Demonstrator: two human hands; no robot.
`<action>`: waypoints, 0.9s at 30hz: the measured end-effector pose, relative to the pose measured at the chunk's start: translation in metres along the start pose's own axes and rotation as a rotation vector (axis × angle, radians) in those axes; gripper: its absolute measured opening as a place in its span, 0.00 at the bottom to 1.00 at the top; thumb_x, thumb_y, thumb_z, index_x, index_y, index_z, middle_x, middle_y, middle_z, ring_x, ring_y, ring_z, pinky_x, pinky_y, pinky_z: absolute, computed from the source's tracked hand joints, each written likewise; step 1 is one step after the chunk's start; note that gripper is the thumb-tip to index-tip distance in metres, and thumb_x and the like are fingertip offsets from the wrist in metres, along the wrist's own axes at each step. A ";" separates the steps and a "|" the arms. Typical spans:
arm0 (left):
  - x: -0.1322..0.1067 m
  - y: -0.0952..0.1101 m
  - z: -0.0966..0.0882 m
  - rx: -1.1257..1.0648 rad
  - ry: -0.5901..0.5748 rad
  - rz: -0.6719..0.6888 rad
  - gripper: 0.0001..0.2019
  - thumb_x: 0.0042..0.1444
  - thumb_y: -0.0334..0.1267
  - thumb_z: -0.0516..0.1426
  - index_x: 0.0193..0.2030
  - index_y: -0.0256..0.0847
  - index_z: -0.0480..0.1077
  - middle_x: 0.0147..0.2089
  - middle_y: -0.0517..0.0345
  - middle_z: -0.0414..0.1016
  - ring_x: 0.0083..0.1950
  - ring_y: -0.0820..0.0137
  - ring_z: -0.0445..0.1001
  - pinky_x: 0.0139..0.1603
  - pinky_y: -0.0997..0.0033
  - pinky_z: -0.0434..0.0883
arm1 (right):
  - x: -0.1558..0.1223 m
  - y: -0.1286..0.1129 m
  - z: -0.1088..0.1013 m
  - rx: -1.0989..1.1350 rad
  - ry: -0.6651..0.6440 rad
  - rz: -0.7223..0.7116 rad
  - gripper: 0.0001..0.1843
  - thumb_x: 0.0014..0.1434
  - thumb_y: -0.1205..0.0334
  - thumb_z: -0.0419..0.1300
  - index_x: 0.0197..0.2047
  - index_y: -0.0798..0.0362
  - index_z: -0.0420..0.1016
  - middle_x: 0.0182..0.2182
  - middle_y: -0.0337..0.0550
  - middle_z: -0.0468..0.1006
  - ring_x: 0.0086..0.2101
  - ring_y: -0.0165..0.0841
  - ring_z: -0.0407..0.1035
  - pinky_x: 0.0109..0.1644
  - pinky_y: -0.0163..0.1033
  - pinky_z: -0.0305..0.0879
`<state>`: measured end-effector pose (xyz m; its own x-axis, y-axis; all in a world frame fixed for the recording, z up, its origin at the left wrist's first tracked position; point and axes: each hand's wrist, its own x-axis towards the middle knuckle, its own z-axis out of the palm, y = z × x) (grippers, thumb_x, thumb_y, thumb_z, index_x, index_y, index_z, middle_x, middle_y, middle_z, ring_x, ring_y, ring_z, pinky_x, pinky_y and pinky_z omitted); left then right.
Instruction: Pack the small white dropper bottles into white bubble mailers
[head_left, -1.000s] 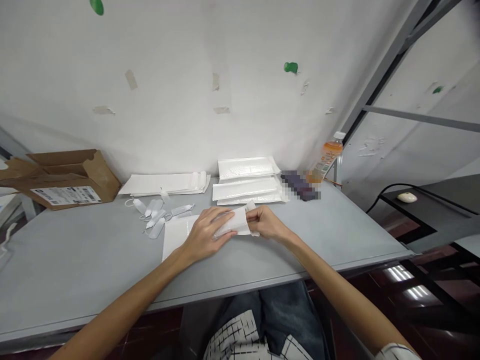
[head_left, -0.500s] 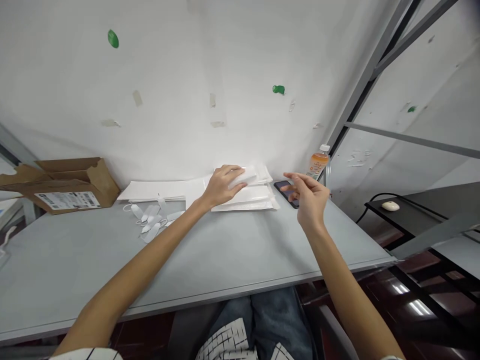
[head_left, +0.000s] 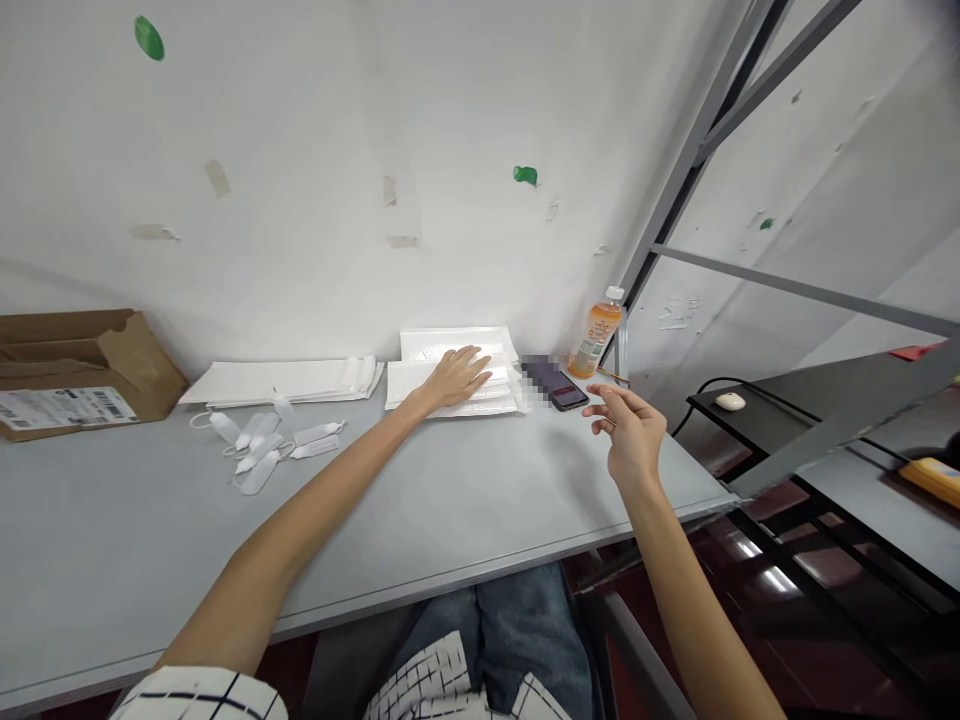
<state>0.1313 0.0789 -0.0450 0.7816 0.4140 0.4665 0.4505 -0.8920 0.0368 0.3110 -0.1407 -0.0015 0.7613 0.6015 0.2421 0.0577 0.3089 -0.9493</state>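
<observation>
My left hand (head_left: 454, 378) lies flat with spread fingers on a stack of white padded envelopes (head_left: 409, 385) against the wall. Another white envelope (head_left: 454, 340) shows behind it, at the back of the stack. My right hand (head_left: 631, 430) is raised above the table's right side, fingers curled in and thumb close to them; nothing shows in it. Closest to it are a dark phone (head_left: 566, 392) lying on the table and a bottle of orange drink (head_left: 598, 335). Left of the stack lies a second pile of flat white envelopes (head_left: 277, 382).
Several small white tag-like pieces with loops (head_left: 259, 450) lie loose on the grey table (head_left: 420, 500). An open cardboard box (head_left: 150, 375) stands at the far left. A metal frame (head_left: 679, 190) rises at the right, beside a dark surface with a white mouse (head_left: 730, 401).
My left hand has gone from gripping a folded white envelope to lying flat on the stack. My right hand stays raised, its fingers slightly more curled. The view has turned right.
</observation>
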 end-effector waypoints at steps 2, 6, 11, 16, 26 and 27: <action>-0.004 -0.002 -0.011 0.005 0.076 -0.018 0.20 0.69 0.42 0.44 0.59 0.37 0.67 0.63 0.38 0.66 0.65 0.54 0.64 0.62 0.50 0.61 | -0.002 0.001 0.006 0.004 -0.023 0.012 0.12 0.47 0.54 0.67 0.29 0.56 0.78 0.35 0.48 0.79 0.22 0.28 0.69 0.20 0.32 0.56; -0.036 -0.017 -0.045 0.031 0.282 -0.028 0.16 0.68 0.40 0.47 0.54 0.38 0.71 0.58 0.43 0.71 0.61 0.58 0.68 0.61 0.53 0.64 | -0.011 0.007 0.029 -0.032 -0.137 -0.005 0.13 0.49 0.53 0.66 0.30 0.56 0.77 0.35 0.47 0.78 0.22 0.28 0.70 0.20 0.32 0.56; -0.113 -0.064 -0.105 0.148 0.535 -0.164 0.11 0.64 0.37 0.51 0.47 0.41 0.74 0.50 0.48 0.76 0.55 0.60 0.72 0.57 0.56 0.67 | -0.026 0.019 0.087 -0.158 -0.445 -0.068 0.15 0.53 0.51 0.64 0.34 0.56 0.78 0.34 0.48 0.79 0.25 0.31 0.73 0.21 0.33 0.60; -0.198 -0.107 -0.141 0.281 0.771 -0.400 0.09 0.61 0.35 0.53 0.42 0.41 0.75 0.42 0.48 0.77 0.48 0.59 0.74 0.52 0.56 0.68 | -0.036 0.037 0.190 -0.395 -0.862 -0.259 0.08 0.57 0.60 0.61 0.38 0.53 0.79 0.38 0.45 0.81 0.34 0.35 0.76 0.35 0.37 0.69; -0.242 -0.131 -0.147 0.448 0.852 -0.633 0.11 0.62 0.36 0.52 0.36 0.39 0.75 0.38 0.50 0.77 0.42 0.62 0.72 0.46 0.62 0.68 | -0.045 0.092 0.367 -1.054 -1.286 -0.652 0.29 0.57 0.55 0.65 0.60 0.51 0.70 0.58 0.47 0.73 0.57 0.43 0.66 0.51 0.40 0.63; -0.242 -0.131 -0.148 0.438 0.855 -0.650 0.11 0.62 0.36 0.51 0.36 0.39 0.75 0.38 0.50 0.77 0.42 0.63 0.72 0.46 0.63 0.68 | -0.047 0.096 0.370 -1.072 -1.295 -0.650 0.27 0.58 0.54 0.64 0.59 0.51 0.71 0.57 0.47 0.75 0.55 0.43 0.67 0.48 0.39 0.63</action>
<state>-0.1801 0.0686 -0.0322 -0.1234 0.3643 0.9231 0.9014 -0.3478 0.2578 0.0418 0.1337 -0.0297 -0.4558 0.8867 0.0771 0.8585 0.4609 -0.2247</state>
